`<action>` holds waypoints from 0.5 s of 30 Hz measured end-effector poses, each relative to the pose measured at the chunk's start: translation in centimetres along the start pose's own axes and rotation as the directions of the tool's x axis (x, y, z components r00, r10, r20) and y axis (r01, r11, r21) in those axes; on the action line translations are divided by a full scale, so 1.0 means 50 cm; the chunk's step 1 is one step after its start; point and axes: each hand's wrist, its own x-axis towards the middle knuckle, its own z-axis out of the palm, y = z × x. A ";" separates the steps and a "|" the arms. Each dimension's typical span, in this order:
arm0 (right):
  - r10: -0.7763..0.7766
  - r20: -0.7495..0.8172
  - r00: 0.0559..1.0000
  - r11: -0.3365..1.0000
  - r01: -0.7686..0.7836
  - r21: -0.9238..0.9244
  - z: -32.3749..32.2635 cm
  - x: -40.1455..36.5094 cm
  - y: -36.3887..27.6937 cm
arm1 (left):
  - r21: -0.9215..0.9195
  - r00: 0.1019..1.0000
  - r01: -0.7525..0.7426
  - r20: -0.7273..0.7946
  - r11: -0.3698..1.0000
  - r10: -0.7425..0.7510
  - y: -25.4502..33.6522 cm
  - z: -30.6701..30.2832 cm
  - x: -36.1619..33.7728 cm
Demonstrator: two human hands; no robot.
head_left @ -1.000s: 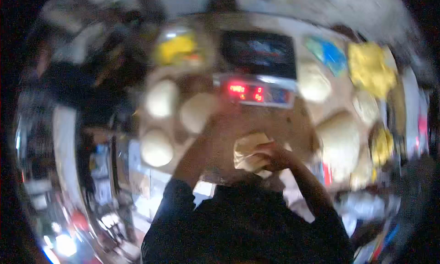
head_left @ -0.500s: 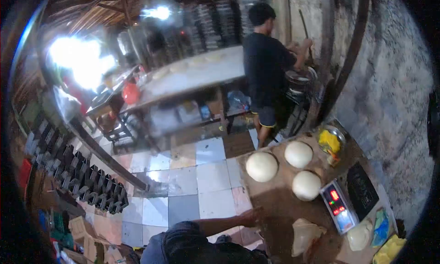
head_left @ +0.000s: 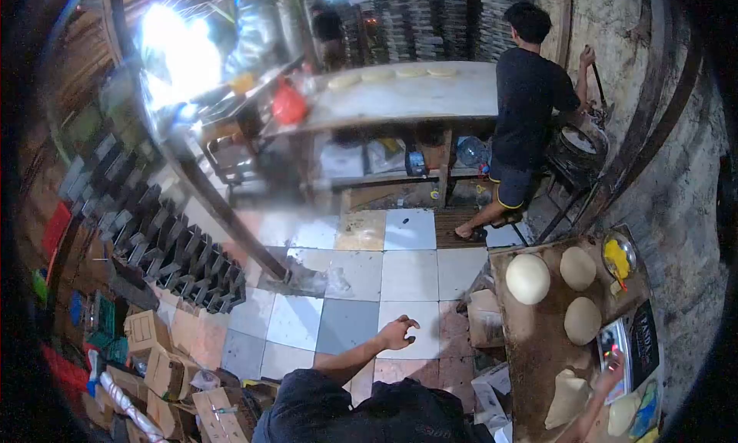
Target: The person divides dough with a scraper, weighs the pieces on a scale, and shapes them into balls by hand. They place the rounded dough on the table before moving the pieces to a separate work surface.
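My left hand (head_left: 398, 333) hangs over the tiled floor, left of the work table (head_left: 530, 358); its fingers are slightly curled and apart, with nothing in them. My right hand (head_left: 610, 372) reaches over the digital scale (head_left: 615, 339), partly covering its lit display. Its fingers look stretched out but are blurred, and no held thing shows. An irregular flat dough piece (head_left: 567, 398) lies left of my right forearm. Farther up the table sit three round dough balls: a large one (head_left: 527, 278), a second (head_left: 578, 268) and a third (head_left: 583, 321). Another pale dough piece (head_left: 623, 414) is below the scale.
A metal bowl (head_left: 629, 252) with yellow contents stands at the table's far corner. Beyond, a person in dark clothes (head_left: 530, 97) stands at a pot (head_left: 578, 143). A long table (head_left: 384, 97) carries flat dough rounds. Stacked metal tins (head_left: 169, 235) and cardboard boxes (head_left: 150, 331) are at left.
The view has shifted, so the tables appear farther right. My left hand has left the work table's edge and is over the floor. My right hand now shows at the scale.
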 end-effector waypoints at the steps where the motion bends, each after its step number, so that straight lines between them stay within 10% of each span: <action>1: 0.070 -0.014 0.997 0.807 -0.048 0.589 0.092 -0.029 0.006 | -0.036 1.000 0.017 0.013 0.999 -0.016 0.006 -0.006 0.002; 2: 0.122 0.269 0.955 0.992 -0.109 -0.064 0.141 -0.055 -0.183 | -0.074 1.000 0.007 0.031 0.997 -0.005 0.012 -0.001 0.015; 4: -0.254 0.581 0.773 0.901 0.407 -0.147 0.214 -0.121 -0.327 | -0.031 0.993 -0.101 0.053 0.994 0.103 0.050 0.012 0.058; 7: -0.355 0.644 0.678 0.850 0.521 -0.079 0.218 -0.172 -0.359 | -0.042 0.894 -0.447 -0.008 0.894 0.447 0.149 0.043 0.138; 11: -0.338 0.465 0.818 0.839 0.486 -0.246 0.081 -0.160 -0.279 | -0.085 0.830 -0.514 0.202 0.854 0.520 0.362 0.108 0.221; 13: 0.172 0.331 0.928 0.938 -0.052 -0.342 -0.031 -0.147 -0.248 | -0.539 0.748 -0.382 0.296 0.751 0.594 0.425 0.251 0.274; 15: 0.316 0.306 0.898 0.856 -0.409 0.316 -0.131 -0.235 0.124 | -0.110 0.659 -0.695 0.298 0.710 0.691 0.579 0.293 0.248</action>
